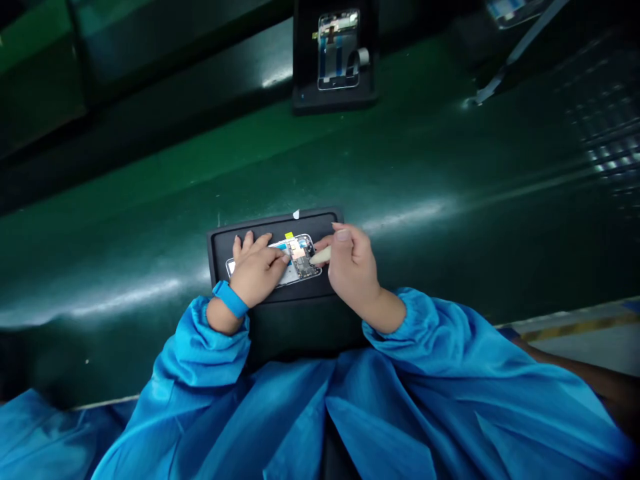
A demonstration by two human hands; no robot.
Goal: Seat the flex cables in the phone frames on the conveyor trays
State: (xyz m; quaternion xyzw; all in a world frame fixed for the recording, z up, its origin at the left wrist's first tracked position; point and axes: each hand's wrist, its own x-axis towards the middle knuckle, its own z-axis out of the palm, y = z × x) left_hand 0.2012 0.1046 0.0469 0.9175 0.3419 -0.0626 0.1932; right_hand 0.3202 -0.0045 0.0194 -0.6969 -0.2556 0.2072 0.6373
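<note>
An opened phone (305, 263) with its circuit board exposed lies in a black tray (320, 289) in front of me. My left hand (259, 270) rests flat over the phone's left part, fingers spread toward the tray's far rim and thumb near the board. A blue band circles that wrist. In my right hand (354, 267) a pale, off-white pointed stick (321, 256) is pinched, its tip at the board's right side. A yellow tab (289, 235) sticks out at the phone's far edge. The left hand hides much of the phone.
Farther back on the green bench (240, 160) stands another black tray (334, 101) holding an opened phone (345, 53). A grey strip or bar (517, 57) slants at the upper right, near part of another device (515, 10). Blue clothing (45, 440) shows at the lower left.
</note>
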